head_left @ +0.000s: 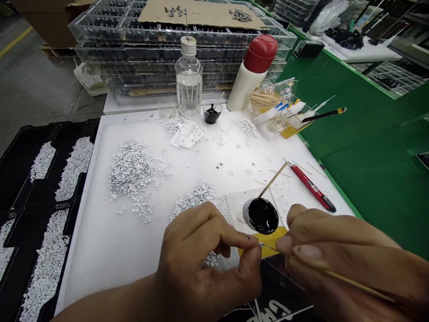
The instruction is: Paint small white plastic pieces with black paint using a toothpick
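While black trays [56, 172] full of small white pieces stand at the far left, a large heap of white pieces [132, 167] lies on the white tabletop [97, 232], and a smaller heap [197, 193] sits just beyond the left hand [208, 255]. That hand has thumb and forefinger drawn nearly together, pinching one tiny piece [261, 244] at their tips, the other fingers curled in. Such a light pinch seems right: firm enough that the piece cannot twist, with its face left clear of skin. Just behind it, the cup of black liquid [263, 215] leans towards the person, a wooden stick [273, 179] standing in it; keeping the work this near should make for short dips, though a sleeve or knuckle could knock the cup. Beyond the right hand [283, 248] lies a red knife [311, 187]. The right hand is closed pen-fashion around a thin handle [358, 284], its fine tip at or very near the piece; whether they touch is too small to tell. Steadying both hands against each other and loading the tip sparingly would probably keep the black from running.
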### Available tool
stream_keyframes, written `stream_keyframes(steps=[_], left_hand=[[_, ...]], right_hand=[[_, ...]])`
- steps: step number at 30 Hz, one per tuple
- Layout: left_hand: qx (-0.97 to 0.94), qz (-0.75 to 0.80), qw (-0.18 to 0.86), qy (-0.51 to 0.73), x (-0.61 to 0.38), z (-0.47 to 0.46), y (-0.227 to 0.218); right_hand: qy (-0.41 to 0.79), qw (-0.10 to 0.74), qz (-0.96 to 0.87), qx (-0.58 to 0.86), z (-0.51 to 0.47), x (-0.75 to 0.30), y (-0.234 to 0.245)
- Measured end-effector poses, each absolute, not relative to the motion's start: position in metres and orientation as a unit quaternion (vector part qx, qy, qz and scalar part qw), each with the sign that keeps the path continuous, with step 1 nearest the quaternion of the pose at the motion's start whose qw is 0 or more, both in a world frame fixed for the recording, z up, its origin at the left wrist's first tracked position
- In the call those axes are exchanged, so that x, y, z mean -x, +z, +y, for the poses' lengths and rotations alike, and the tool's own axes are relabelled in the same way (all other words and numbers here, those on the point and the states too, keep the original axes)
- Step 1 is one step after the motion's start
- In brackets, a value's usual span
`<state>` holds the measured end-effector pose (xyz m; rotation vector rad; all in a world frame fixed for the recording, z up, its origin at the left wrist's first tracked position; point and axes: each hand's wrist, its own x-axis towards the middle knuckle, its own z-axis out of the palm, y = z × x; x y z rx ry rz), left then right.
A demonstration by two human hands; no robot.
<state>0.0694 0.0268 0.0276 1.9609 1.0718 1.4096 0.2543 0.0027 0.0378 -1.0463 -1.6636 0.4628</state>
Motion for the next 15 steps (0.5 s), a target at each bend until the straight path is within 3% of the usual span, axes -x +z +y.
stream_keyframes(steps=[8, 15], left_hand=[[-0.719, 0.393, 0.246, 0.518, -0.069, 0.028, 0.026], [-0.717, 0.390, 0.249, 0.522, -0.067, 0.027, 0.026]], right_hand=[[0.204, 0.443, -0.789, 0.374, 0.020, -0.280, 0.052], [0.213, 0.444, -0.790, 0.366, 0.021, -0.286, 0.052]])
